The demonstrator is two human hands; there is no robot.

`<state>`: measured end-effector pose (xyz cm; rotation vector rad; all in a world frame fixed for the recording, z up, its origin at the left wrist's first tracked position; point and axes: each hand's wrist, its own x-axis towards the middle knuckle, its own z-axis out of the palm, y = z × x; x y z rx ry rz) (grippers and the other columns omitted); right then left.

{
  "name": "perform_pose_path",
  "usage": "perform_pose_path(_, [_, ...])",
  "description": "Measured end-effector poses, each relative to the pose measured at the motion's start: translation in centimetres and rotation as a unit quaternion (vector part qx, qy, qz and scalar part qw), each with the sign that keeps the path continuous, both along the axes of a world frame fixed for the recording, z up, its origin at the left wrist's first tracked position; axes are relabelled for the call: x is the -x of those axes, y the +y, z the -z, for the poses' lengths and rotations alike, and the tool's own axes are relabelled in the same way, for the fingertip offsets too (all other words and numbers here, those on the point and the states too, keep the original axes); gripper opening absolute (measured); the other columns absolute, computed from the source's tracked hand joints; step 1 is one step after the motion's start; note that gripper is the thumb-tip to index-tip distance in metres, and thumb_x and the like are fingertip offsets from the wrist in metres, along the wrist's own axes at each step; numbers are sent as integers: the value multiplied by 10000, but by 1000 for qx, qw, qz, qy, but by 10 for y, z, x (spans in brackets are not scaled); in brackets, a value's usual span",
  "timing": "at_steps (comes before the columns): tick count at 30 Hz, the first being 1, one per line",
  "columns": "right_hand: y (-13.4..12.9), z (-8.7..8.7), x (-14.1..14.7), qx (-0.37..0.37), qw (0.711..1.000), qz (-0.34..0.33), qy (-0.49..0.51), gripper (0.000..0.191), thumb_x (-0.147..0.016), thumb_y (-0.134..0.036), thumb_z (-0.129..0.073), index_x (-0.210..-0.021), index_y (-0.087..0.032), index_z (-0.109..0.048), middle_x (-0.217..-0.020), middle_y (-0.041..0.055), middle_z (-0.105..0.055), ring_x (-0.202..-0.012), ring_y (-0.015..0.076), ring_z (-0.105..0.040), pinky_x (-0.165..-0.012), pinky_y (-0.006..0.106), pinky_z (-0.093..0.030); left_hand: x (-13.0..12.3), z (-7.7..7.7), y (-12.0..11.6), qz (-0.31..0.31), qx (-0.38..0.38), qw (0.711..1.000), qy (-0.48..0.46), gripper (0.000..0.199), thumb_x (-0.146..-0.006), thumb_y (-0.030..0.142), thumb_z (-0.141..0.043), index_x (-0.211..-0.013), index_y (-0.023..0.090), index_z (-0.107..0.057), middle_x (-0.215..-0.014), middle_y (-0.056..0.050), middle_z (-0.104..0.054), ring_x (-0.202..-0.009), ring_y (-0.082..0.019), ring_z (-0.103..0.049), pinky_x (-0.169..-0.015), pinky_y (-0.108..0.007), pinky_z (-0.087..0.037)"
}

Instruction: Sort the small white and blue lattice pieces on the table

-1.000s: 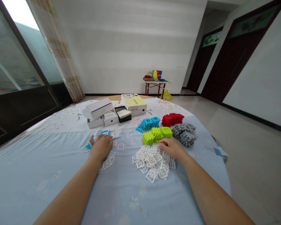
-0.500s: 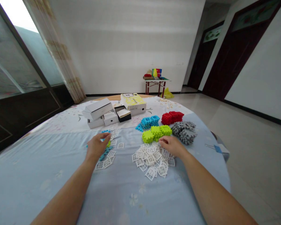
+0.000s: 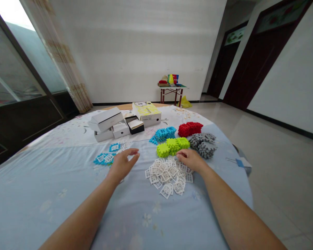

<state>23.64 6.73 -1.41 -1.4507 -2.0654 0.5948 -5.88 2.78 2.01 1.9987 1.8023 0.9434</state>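
Note:
My left hand (image 3: 123, 164) is over the left part of the table, thumb and fingers apart, nothing seen between them. Beside it lie blue pieces (image 3: 97, 160) with white window pieces on them. My right hand (image 3: 189, 158) has its fingers pressed together at the back edge of a pile of white window pieces (image 3: 165, 173); what they hold, if anything, is too small to tell. Right behind that hand are green pieces (image 3: 172, 146), with blue blocks (image 3: 163, 134), red blocks (image 3: 190, 129) and gray blocks (image 3: 203, 144) around them.
White boxes (image 3: 108, 119), an open black box (image 3: 135, 125) and a yellow-and-white box (image 3: 147, 113) stand at the back of the cloth-covered table (image 3: 135, 215). A clip (image 3: 239, 163) sits at the right edge. A small table (image 3: 172, 86) stands by the wall.
My left hand has moved right, away from the blue pieces, and its fingers have opened. My right hand has stayed at the white pile. The view has shifted slightly.

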Motion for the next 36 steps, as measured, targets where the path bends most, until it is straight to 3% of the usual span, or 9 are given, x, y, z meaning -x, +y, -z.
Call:
perform_pose_path(4, [0,-1,-1,6,1000,1,-2,255,-751,-301,-485,-862,-162,-668,-696,25,-664,-606,134,-566,-558,228,-394,32,10,8,-49,-11,992,120,337,-757,416,-472,-951,212,-656,-991,-62,-678,-977,-239,-581,-881,-378,-391])
perform_pose_path(8, [-1,-2,0,6,1000,-1,-11,253,-754,-305,-483,-850,-163,-668,-701,24,-663,-610,134,-563,-569,230,-394,49,17,12,-88,-3,982,169,321,-776,396,-444,-964,239,-651,-1037,-59,-662,-1003,-255,-564,-898,-408,-350])
perform_pose_path(18, [2,3,0,10,1000,-4,-10,244,-746,-303,-496,-850,-168,-670,-674,19,-660,-598,132,-562,-550,225,-389,39,28,10,81,-8,972,221,312,-796,359,-450,-1035,267,-627,-1112,-48,-628,-1062,-237,-505,-975,-427,-244])
perform_pose_path(23, [2,4,0,7,1000,0,-10,245,-750,-303,-491,-842,-163,-670,-685,21,-665,-604,133,-567,-554,224,-392,42,32,13,72,-16,969,237,267,-763,307,-512,-995,298,-644,-1033,-44,-662,-1037,-255,-518,-985,-468,-184])
perform_pose_path(28, [1,4,0,9,1000,2,-10,255,-755,-309,-488,-862,-163,-668,-709,26,-671,-619,137,-575,-574,226,-399,40,31,13,70,-21,963,259,305,-767,292,-506,-1052,299,-615,-983,-39,-667,-994,-250,-528,-972,-465,-198])
perform_pose_path(32, [0,1,-2,2,1000,8,-20,258,-760,-311,-480,-859,-166,-668,-727,30,-670,-631,140,-574,-578,227,-396,39,33,13,73,-30,957,280,248,-799,298,-455,-937,284,-660,-985,-47,-663,-975,-251,-536,-973,-477,-191])
perform_pose_path(36, [0,-2,-3,-9,999,14,-31,243,-764,-301,-471,-833,-172,-666,-712,25,-668,-629,138,-573,-564,222,-385,42,30,15,61,-67,967,239,290,-826,335,-397,-878,253,-669,-917,-50,-680,-933,-243,-565,-938,-434,-274])
